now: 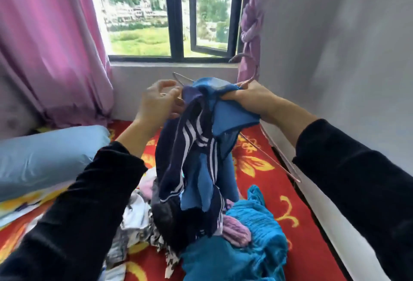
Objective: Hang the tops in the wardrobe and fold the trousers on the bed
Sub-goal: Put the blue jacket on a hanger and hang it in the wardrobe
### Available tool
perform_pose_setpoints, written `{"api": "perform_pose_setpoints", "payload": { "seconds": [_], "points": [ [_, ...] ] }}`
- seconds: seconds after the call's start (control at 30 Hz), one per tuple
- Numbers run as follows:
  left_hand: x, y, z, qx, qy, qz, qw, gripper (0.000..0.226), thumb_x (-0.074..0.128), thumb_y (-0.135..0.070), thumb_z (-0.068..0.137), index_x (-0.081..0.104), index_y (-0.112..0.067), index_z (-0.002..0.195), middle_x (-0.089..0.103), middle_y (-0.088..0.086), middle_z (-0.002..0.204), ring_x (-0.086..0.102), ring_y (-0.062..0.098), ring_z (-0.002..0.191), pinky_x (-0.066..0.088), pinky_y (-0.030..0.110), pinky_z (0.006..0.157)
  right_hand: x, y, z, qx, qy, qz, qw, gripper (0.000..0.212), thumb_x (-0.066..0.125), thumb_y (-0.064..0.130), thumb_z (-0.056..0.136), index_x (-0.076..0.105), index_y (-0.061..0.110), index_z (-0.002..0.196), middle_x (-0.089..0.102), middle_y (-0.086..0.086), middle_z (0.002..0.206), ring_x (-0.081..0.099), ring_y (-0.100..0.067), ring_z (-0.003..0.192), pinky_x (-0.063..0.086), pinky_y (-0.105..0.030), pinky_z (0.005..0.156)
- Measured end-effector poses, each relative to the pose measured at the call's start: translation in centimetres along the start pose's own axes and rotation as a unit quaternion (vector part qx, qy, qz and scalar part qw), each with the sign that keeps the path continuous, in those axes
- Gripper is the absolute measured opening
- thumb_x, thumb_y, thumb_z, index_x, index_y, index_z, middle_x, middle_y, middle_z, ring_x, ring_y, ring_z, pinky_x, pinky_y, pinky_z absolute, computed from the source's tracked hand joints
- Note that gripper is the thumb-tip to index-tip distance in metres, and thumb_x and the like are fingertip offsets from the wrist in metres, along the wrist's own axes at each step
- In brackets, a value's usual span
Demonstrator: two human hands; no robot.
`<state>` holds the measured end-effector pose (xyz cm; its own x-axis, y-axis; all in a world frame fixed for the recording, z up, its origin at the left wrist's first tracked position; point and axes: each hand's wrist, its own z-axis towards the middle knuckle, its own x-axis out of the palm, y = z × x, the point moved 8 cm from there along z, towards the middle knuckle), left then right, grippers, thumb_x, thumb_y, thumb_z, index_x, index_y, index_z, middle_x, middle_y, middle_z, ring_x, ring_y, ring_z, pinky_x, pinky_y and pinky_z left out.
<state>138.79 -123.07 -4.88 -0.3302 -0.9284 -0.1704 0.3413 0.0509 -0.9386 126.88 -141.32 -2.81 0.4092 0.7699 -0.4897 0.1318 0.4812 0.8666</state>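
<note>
A blue and navy top with white stripes (196, 146) hangs in front of me over the bed (257, 164). My right hand (250, 99) grips its blue collar together with a pink wire hanger (274, 160), whose hook rises above the hand and whose far corner sticks out lower right. My left hand (159, 99) is beside the top's left shoulder, fingers curled and pinching at the hanger's wire and the fabric there. A thin metal hook (178, 77) shows just above the left fingers.
A heap of clothes (234, 236) lies on the red flowered bedspread below: a teal garment, a pink piece, black-and-white printed fabric. A light blue pillow (44, 153) is at the left. Pink curtains (51, 46) frame an open window; a grey wall (335, 57) runs along the right.
</note>
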Motion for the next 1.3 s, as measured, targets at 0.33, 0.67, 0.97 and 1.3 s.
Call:
{"api": "perform_pose_setpoints", "payload": {
  "seconds": [0.33,0.67,0.97,1.3],
  "points": [
    [3.6,11.5,-11.9,-0.047,0.135,0.285,0.948,0.039,0.053,-0.035,0.082,0.051,-0.005,0.057,0.054,0.012,0.054,0.042,0.025,0.053,0.044,0.035,0.057,5.8,4.5,0.7,0.058,-0.059,0.117,0.990,0.013,0.064,0.014,0.088,0.060,0.002,0.092,0.062,-0.012,0.087,0.060,-0.020,0.070,0.053,-0.027,0.060],
    [3.4,12.6,-9.1,-0.113,-0.039,0.176,0.977,0.047,0.058,-0.043,0.091,0.048,-0.009,0.121,0.062,0.006,0.104,0.062,0.030,0.102,0.042,0.027,0.074,3.8,9.7,0.9,0.034,-0.130,0.260,0.956,0.018,0.068,0.013,0.086,0.058,0.003,0.097,0.065,-0.013,0.090,0.066,-0.028,0.082,0.059,-0.037,0.071],
    [4.0,9.2,-4.6,-0.096,-0.019,0.046,0.994,0.019,0.054,-0.036,0.094,0.056,-0.018,0.099,0.059,-0.005,0.088,0.057,0.019,0.085,0.043,0.029,0.076,0.6,16.0,1.5,-0.010,-0.168,0.352,0.921,0.023,0.066,0.010,0.086,0.054,0.004,0.105,0.065,-0.015,0.097,0.067,-0.030,0.086,0.058,-0.044,0.079],
    [-2.7,1.8,-4.1,0.021,0.024,-0.058,0.998,0.011,0.059,-0.023,0.094,0.063,-0.018,0.085,0.065,0.007,0.077,0.059,0.019,0.068,0.049,0.036,0.066,-4.7,8.4,5.5,0.013,-0.262,0.089,0.961,0.035,0.057,0.016,0.086,0.057,-0.001,0.117,0.062,-0.009,0.102,0.064,-0.027,0.096,0.055,-0.038,0.084]
  ]
}}
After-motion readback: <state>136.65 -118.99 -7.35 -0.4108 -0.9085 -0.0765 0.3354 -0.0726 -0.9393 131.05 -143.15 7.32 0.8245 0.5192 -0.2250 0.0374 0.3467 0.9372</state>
